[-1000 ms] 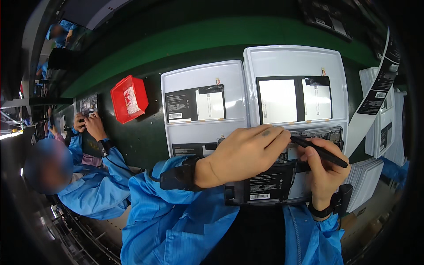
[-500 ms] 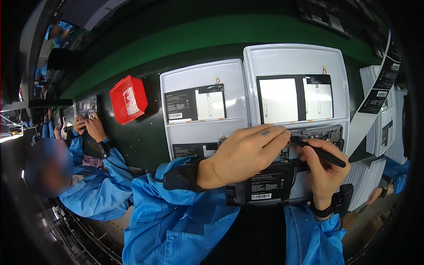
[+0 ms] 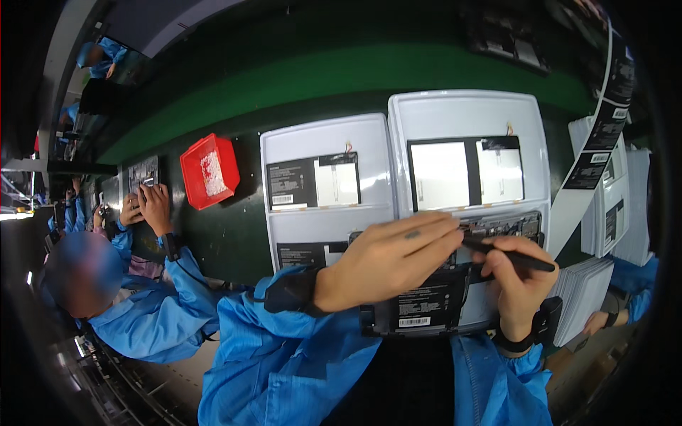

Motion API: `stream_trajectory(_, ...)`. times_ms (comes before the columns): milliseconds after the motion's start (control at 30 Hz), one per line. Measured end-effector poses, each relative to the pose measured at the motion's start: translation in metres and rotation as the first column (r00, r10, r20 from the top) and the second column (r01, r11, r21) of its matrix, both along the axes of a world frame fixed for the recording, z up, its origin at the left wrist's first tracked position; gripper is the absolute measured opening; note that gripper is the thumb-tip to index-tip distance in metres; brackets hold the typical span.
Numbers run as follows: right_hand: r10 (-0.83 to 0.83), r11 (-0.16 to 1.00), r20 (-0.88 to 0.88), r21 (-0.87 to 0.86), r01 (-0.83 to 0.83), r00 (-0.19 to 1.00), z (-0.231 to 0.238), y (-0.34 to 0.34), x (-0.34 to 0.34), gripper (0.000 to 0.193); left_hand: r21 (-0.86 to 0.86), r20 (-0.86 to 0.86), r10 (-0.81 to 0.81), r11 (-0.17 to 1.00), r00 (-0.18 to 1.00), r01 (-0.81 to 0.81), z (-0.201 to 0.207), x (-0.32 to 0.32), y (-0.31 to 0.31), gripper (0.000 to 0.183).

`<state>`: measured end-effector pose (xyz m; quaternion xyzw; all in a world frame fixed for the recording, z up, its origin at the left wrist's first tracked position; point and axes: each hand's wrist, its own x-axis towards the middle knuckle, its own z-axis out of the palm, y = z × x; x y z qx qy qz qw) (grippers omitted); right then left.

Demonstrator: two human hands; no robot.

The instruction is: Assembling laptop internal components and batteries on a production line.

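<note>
Right hand (image 3: pixel 520 278) grips black pen-like tool (image 3: pixel 531 262) over uncovered device (image 3: pixel 432 302); left hand (image 3: pixel 391 259) alongside.

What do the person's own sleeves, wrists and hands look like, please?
The left sleeve and the right sleeve are bright blue, loose and creased. A wide black band covers the left wrist; the right has a black strap with a boxy black module. The left hand and right hand wear no gloves; the left shows a small dark mark.

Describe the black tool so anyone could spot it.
Find the right one of two side-by-side white trays. At its lower right, the right hand grips a slim black pen-like tool. Unlike the flat batteries, it's a slanted stick.
</note>
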<state>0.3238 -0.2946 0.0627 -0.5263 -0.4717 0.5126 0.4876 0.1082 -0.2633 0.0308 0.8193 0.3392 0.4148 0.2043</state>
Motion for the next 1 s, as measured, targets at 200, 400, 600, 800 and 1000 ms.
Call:
stream_trajectory(200, 0.052, 0.986, -0.094, 0.164, -0.036, 0.994, 0.002, 0.002, 0.007, 0.019, 0.130, -0.080, 0.405, 0.910, 0.911, -0.393, 0.019, -0.054, -0.009, 0.020)
stream_trajectory(400, -0.065, 0.993, 0.057, 0.103, 0.059, 0.996, -0.009, -0.001, 0.013, 0.017, -0.054, -0.491, 0.833, 0.261, 0.253, -0.964, 0.015, -0.187, -0.010, 0.013)
stream_trajectory(600, -0.100, 0.991, 0.123, 0.096, 0.089, 0.987, -0.015, 0.004, 0.012, 0.016, -0.085, -0.277, 0.639, 0.728, 0.718, -0.680, 0.010, -0.105, -0.008, 0.040)
stream_trajectory(800, -0.119, 0.991, 0.136, 0.081, 0.108, 0.984, -0.012, 0.002, 0.009, 0.016, -0.017, -0.109, 0.212, 0.977, 0.971, -0.215, 0.022, -0.018, -0.007, 0.030)
stream_trajectory(1000, -0.103, 0.995, 0.185, 0.016, 0.102, 0.977, -0.012, 0.003, 0.007, 0.015, 0.014, -0.135, 0.116, 0.993, 0.984, -0.115, 0.003, 0.008, 0.004, 0.023)
